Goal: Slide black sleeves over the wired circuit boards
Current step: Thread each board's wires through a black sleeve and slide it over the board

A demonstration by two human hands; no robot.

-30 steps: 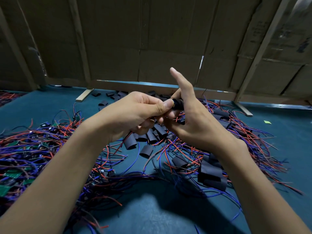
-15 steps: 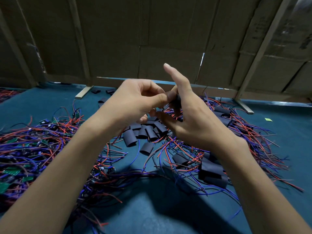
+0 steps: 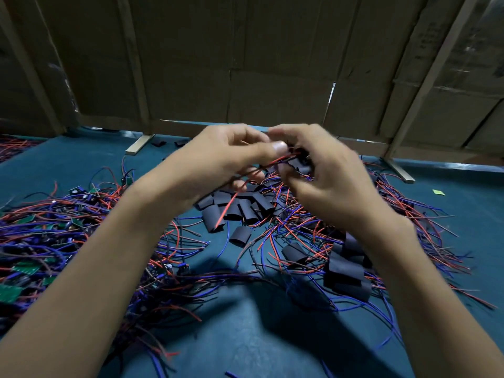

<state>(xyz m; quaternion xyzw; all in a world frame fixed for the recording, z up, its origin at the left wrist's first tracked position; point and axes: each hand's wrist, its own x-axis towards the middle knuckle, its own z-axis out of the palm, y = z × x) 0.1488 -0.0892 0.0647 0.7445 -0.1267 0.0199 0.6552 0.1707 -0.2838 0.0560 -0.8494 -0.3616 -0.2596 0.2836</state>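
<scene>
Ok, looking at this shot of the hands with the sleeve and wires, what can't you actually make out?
Head view only:
- Circuit board in the black sleeve: hidden by the right hand; whether it is inside cannot be told.
- Right hand's fingers: motion-blurred, grip unclear.
- Where the red wire starts: covered by the left hand.
- Wired boards at left: cut off by the frame edge, buried under wires.
- Board markings: too small.

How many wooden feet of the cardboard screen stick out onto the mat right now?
2. The left foot juts onto the teal mat at back left; the right foot at back right. Another may be hidden past the left edge.
</scene>
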